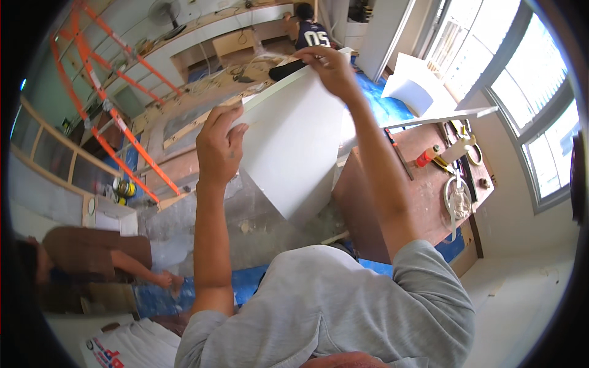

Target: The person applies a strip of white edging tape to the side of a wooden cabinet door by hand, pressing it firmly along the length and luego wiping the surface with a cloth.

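Note:
A white flat panel is held up in front of me, tilted, with one corner pointing down toward the floor. My left hand is at its upper left corner, fingers curled and thumb on the near side. Farther up, my right hand grips the far end of the top edge, fingers bent over it. The fingertips behind the panel are partly hidden.
An orange stepladder stands at left. On the right, a brown workbench carries a red-capped bottle, a tape roll and tools. One person works at the far counter; another sits low at left. Blue sheeting covers part of the floor.

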The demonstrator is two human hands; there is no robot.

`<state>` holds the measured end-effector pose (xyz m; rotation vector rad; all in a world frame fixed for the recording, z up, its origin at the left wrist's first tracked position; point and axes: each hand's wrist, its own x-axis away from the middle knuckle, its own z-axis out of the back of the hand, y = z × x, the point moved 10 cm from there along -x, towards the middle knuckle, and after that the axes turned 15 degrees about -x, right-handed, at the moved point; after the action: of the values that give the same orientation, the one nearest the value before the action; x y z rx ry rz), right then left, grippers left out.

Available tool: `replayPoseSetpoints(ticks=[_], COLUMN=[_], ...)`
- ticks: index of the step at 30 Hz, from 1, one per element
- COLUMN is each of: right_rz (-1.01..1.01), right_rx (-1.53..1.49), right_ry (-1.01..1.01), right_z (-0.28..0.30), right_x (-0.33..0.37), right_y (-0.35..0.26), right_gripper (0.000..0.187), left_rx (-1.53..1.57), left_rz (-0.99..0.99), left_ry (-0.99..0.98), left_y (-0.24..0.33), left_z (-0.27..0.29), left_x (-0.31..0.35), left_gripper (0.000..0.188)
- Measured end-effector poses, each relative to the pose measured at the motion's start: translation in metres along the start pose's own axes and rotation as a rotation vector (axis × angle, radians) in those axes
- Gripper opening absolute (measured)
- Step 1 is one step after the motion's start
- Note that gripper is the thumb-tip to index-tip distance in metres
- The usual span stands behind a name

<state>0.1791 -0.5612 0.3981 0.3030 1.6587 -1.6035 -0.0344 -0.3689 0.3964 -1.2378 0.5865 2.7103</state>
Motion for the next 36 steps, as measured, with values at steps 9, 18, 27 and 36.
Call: replayPoseSetpoints(ticks=[9, 18, 27, 36], right_rz=[0.414, 0.138, -0.056, -0.112], right_rx=[0.557, 0.815, -0.099, -0.778], right_ry=[0.079, 0.712, 0.476, 0.466], right_z=[-0.095, 0.151, 0.066, 0.073], right_x=[0.032, 0.028, 0.049, 0.033], right_y=[-0.075, 0.055, 0.055, 0.093], right_gripper=[0.035, 0.048, 0.094, 0.060], left_rx=[-0.093, -0.066, -0.102, -0.114], left_rz=[-0.146, -0.208, -0.157, -0.138], left_ry=[0.185, 0.267, 0.250, 0.226], left_y=[0.023, 0.029, 0.021, 0.018], left_z=[0.018, 0.016, 0.017, 0.015], left_x=[0.009, 0.013, 0.018, 0.014], left_gripper=[0.015, 0.015, 0.017, 0.019])
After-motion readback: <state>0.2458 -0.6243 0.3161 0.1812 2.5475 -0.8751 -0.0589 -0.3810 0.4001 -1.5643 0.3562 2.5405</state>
